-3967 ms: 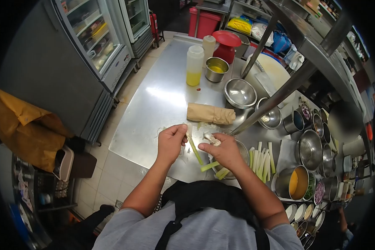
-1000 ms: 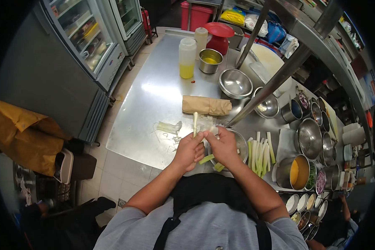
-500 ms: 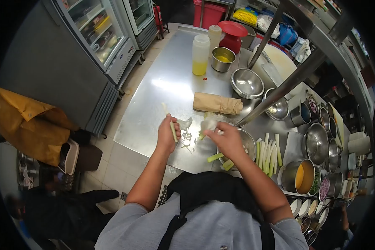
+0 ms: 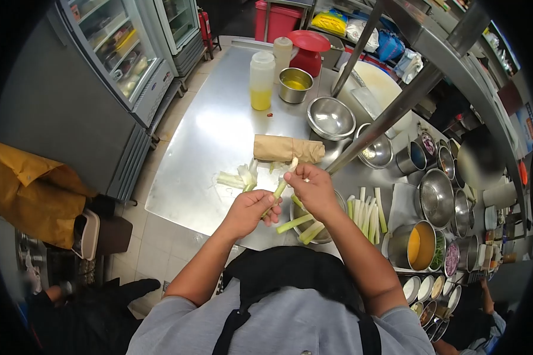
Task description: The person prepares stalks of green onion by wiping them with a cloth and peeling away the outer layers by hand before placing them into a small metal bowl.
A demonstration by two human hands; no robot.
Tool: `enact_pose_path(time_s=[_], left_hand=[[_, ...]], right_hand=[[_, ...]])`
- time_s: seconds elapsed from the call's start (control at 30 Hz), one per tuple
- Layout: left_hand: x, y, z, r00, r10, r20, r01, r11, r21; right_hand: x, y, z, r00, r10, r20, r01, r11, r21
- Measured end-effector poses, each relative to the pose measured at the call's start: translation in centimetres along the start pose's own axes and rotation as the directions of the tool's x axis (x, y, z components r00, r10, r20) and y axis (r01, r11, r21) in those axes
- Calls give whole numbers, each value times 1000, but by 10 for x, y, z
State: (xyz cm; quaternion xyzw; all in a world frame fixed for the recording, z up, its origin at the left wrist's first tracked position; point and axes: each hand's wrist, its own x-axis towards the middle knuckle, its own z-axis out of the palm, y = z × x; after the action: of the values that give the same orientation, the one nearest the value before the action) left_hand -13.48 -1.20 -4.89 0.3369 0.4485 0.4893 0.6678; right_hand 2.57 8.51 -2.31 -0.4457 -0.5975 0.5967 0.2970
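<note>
The left hand (image 4: 251,214) grips the lower part of a pale green stalk (image 4: 280,190), and the right hand (image 4: 315,190) pinches it near its whitish upper end, above the counter (image 4: 198,154). Peelings (image 4: 243,176) lie on the shiny metal just left of the stalk; a paper-wrapped bundle (image 4: 278,147) rests beyond. To the right, more stalks (image 4: 368,218) lie side by side near a metal pot (image 4: 401,247) of orange contents. Farther out, glass-doored refrigerators (image 4: 121,59) stand on a tiled floor (image 4: 160,236), left of the counter.
</note>
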Motion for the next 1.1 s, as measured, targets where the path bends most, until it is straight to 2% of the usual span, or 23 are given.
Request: enact_pose_path(time_s=[0.07, 0.13, 0.23, 0.3, 0.37, 0.43, 0.57, 0.63, 0.67, 0.73, 0.77, 0.83, 0.87, 0.93, 1.0, 1.07, 1.1], left_hand=[[3, -7, 1, 997, 62, -56, -60, 997, 38], [7, -12, 4, 986, 127, -105, -118, 990, 83], [10, -16, 10, 960, 209, -184, -185, 973, 141], [11, -18, 13, 963, 158, -217, -158, 987, 15], [9, -16, 19, 964, 160, -213, -151, 987, 61], [11, -8, 28, 980, 131, -149, -120, 990, 80], [20, -5, 29, 989, 126, -72, -114, 982, 153], [28, -9, 36, 960, 214, -181, -215, 977, 13], [33, -8, 35, 960, 214, -180, -214, 977, 17], [43, -3, 28, 966, 171, -193, -223, 929, -296], [48, 3, 20, 963, 176, -204, -231, 929, -287], [53, 18, 0, 928, 199, -316, -316, 869, -381], [53, 25, -10, 921, 210, -327, -329, 870, -368], [48, 32, -23, 917, 232, -325, -352, 854, -382], [44, 34, -26, 918, 250, -308, -358, 858, -369], [39, 31, -29, 934, 252, -252, -333, 869, -365], [36, 31, -28, 937, 265, -227, -331, 880, -340]], right_hand=[[-3, 1, -1, 999, 36, 2, -36, 999, -21], [-12, -5, 3, 995, -48, 91, 63, 983, -172], [-20, 1, 11, 991, -80, 107, 99, 978, -185], [-21, -2, 12, 992, -71, 100, 88, 980, -180], [-29, -6, 15, 995, -57, 85, 71, 982, -175], [-35, -16, 22, 994, -27, 107, 34, 998, -62], [-31, -2, 11, 990, -11, 138, 40, 978, -203], [-32, 7, 15, 957, -278, 82, 290, 927, -238], [-33, 8, 15, 957, -279, 80, 291, 928, -235], [-37, 2, 17, 968, -233, 91, 250, 911, -329], [-42, -5, 16, 966, -240, 101, 259, 911, -320], [-51, -17, 13, 903, -268, 337, 397, 821, -411], [-48, -14, 15, 895, -281, 347, 412, 819, -398], [-43, -4, 17, 896, -373, 242, 442, 802, -402], [-38, -4, 13, 898, -351, 266, 434, 806, -403], [-37, -8, 15, 934, -241, 263, 347, 788, -508], [-32, -6, 15, 934, -247, 260, 349, 790, -504]])
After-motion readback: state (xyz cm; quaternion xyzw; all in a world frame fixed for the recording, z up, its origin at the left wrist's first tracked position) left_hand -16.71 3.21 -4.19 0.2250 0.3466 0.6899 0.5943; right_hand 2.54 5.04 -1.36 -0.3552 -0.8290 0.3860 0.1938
